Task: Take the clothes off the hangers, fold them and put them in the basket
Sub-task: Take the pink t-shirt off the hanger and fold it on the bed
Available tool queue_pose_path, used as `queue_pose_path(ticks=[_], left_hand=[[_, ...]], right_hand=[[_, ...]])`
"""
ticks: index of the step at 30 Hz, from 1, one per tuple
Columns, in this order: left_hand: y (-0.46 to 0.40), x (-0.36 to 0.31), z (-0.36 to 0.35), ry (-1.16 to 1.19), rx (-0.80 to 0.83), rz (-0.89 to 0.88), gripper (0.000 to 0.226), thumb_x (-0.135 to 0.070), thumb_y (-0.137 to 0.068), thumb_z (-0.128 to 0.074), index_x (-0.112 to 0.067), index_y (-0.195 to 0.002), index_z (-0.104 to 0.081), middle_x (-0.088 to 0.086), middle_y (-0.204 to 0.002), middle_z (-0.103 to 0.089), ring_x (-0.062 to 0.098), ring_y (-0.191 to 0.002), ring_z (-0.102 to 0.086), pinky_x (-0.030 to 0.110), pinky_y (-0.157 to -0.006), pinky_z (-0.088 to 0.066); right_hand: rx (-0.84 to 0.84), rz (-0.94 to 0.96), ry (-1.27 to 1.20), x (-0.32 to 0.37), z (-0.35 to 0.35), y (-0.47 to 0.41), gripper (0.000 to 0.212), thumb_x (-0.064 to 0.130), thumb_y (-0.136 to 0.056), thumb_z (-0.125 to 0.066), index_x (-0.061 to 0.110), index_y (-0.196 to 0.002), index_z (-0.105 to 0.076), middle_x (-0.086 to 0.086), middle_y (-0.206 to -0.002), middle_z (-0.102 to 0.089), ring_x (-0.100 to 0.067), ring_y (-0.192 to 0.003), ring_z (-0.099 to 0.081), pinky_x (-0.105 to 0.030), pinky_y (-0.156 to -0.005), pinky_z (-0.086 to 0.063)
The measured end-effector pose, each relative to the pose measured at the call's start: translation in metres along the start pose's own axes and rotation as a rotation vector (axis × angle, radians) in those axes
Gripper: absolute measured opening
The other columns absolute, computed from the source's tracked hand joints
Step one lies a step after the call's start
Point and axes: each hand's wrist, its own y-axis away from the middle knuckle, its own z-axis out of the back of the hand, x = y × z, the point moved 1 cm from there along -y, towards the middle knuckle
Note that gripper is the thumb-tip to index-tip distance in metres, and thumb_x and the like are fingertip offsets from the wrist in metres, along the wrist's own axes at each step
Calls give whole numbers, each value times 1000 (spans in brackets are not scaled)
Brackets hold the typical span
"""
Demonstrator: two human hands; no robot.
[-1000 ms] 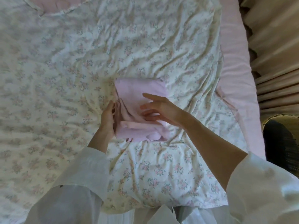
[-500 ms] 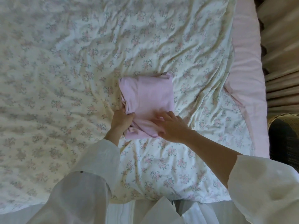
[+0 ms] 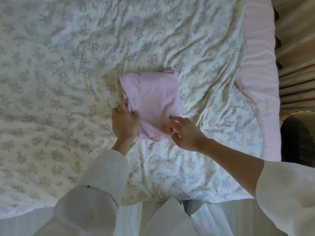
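Head view shows a folded pink garment [image 3: 153,103] lying on the flowered bedspread [image 3: 68,82], the left hand [image 3: 124,124] pinching its left edge, the right hand [image 3: 185,132] spread loosely at its near corner, a dark basket [image 3: 298,138] at far right.

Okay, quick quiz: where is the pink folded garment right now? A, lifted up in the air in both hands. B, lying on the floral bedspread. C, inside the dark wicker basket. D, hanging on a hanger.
B: the pink folded garment lies flat on the floral bedspread, left hand and right hand at its near edge; the basket sits apart at the right.
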Motion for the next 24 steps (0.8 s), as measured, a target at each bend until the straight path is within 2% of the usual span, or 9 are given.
queue_pose_path(ticks=[2,4,7,9,12,15,18,20,24], left_hand=[[9,3,1,-22,167,55,32,-44,-86,-54,-12,-89,-53,5,-84,-61,25,-78,-59,31,-64,-40],[17,9,5,13,285,82,33,-46,-83,-59,-14,-83,-50,0,-74,-60,19,-70,-56,28,-63,-40],[17,16,5,289,380,116,22,-16,-78,-67,-15,-80,-45,3,-70,-64,14,-67,-57,21,-57,-37],[15,22,5,453,368,201,22,3,-72,-64,-11,-85,-53,3,-73,-59,13,-67,-57,16,-55,-38],[17,34,11,1086,404,489,24,11,-80,-56,-4,-99,-60,4,-89,-60,10,-74,-60,15,-61,-49],[26,44,22,1617,593,609,35,15,-77,-48,-8,-85,-74,9,-101,-68,16,-91,-65,20,-71,-55],[33,49,25,1658,632,729,47,24,-60,-51,-1,-93,-73,18,-109,-67,26,-110,-58,28,-95,-46],[37,52,24,1570,629,799,51,28,-74,-33,-1,-105,-61,19,-116,-61,28,-112,-55,31,-101,-40],[44,54,25,1642,483,897,53,24,-78,-19,-9,-95,-56,16,-103,-60,23,-91,-56,23,-70,-48]], right_hand=[[-85,-91,-102,2,2,-9,18,6,-79,-45,5,-94,-55,-9,-92,-64,-29,-101,-59,-42,-83,-51],[-125,-105,-83,5,-3,-12,23,14,-81,-43,6,-99,-55,-8,-96,-61,-24,-95,-55,-38,-78,-51],[-116,-131,-28,1,-14,-12,33,20,-86,-47,10,-115,-57,-9,-119,-54,-25,-112,-48,-39,-88,-48],[-85,-176,-29,2,-17,-12,37,18,-88,-51,14,-124,-54,-6,-128,-48,-23,-120,-42,-40,-93,-46],[-34,-226,-5,6,-13,-15,39,17,-89,-50,19,-128,-50,-2,-132,-42,-20,-124,-36,-39,-96,-44],[14,-231,28,9,-8,-17,39,17,-90,-49,21,-129,-49,-1,-133,-40,-18,-126,-34,-37,-95,-45],[33,-238,60,10,-6,-16,38,17,-90,-48,24,-128,-49,0,-134,-38,-18,-126,-34,-36,-94,-44],[39,-251,62,9,-7,-16,38,16,-91,-47,24,-128,-49,0,-135,-38,-17,-127,-33,-35,-92,-44],[51,-262,48,10,-5,-16,40,14,-92,-44,25,-131,-47,0,-137,-37,-16,-129,-31,-35,-90,-45]])
